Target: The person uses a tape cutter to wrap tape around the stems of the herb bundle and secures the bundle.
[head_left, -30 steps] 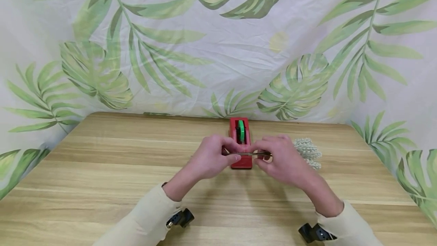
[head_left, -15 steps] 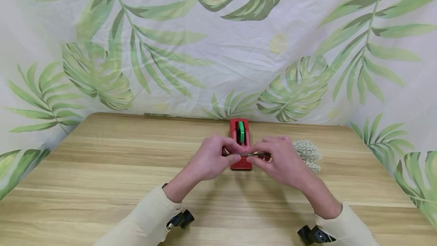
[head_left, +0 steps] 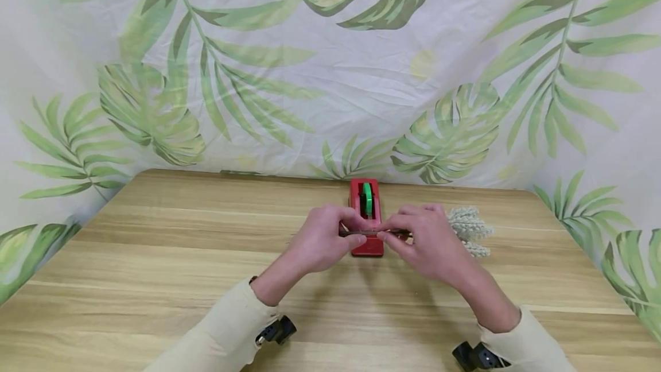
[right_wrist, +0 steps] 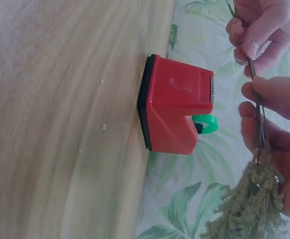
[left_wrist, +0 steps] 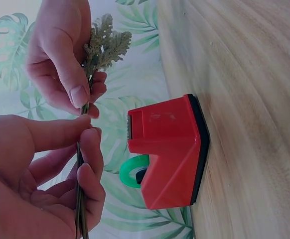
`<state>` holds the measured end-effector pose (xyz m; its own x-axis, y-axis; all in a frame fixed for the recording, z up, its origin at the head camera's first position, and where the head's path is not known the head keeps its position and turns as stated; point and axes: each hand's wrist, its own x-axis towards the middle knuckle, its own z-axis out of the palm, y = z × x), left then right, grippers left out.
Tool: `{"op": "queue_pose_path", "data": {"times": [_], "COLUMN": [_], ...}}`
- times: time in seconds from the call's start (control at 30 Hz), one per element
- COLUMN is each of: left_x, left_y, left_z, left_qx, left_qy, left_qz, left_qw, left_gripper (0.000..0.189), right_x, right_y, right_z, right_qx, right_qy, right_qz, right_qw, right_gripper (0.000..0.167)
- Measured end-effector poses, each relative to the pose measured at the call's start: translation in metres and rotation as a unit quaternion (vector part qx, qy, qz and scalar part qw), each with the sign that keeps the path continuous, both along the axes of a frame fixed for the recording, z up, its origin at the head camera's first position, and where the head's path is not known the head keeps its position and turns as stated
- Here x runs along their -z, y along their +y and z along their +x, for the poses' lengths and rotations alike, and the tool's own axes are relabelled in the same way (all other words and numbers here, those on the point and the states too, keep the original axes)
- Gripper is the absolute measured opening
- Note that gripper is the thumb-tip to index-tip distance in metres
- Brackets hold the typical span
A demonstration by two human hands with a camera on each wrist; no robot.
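Note:
A small bunch of dried flowers [head_left: 469, 224] lies sideways in both hands, its pale fluffy heads out to the right and its thin dark stems running left. My left hand [head_left: 325, 239] pinches the stems between thumb and fingertips, and the lower stems cross its curled fingers [left_wrist: 91, 181] in the left wrist view. Close beside it, my right hand [head_left: 427, 241] pinches the same stems nearer the heads. Both hands hold the bunch above the table, in front of a red tape dispenser [head_left: 366, 245]. A green roll of tape [right_wrist: 206, 123] sits in the dispenser.
The wooden table [head_left: 196, 257] reaches back to a hanging cloth [head_left: 351, 96] printed with green leaves. Tiny pale crumbs [right_wrist: 104, 127] dot the tabletop in the right wrist view. Each sleeve carries a black wrist camera [head_left: 276, 330].
The right thumb has come up to press against the stems, where a second ago it stood a little away. Both hands otherwise keep nearly the same place and hold.

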<state>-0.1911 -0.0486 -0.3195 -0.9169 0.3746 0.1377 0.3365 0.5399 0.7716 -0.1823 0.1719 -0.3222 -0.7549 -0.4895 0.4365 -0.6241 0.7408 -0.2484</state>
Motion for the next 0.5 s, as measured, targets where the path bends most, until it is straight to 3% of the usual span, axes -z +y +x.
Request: {"op": "queue_pose_path", "data": {"times": [0.2,0.37,0.5], "left_x": [0.003,0.006,0.011], "left_y": [-0.003,-0.008,-0.01], "left_z": [-0.003,-0.006,-0.01], "left_qx": [-0.003,0.017,0.036], "left_qy": [0.009,-0.03,-0.072], "left_qz": [-0.01,-0.004,-0.001], "left_qw": [0.9999,0.9994,0.9968], "left_gripper": [0.007,0.005,0.005], "right_x": [-0.012,-0.023,-0.026], "right_y": [0.007,0.027,0.05], "right_z": [0.006,0.006,-0.001], "right_qx": [-0.008,-0.014,-0.02], "right_qy": [-0.023,-0.072,-0.144], "right_qz": [0.042,0.09,0.09], "right_qw": [0.9988,0.9932,0.9852], "right_gripper": [0.028,0.043,0.059]}}
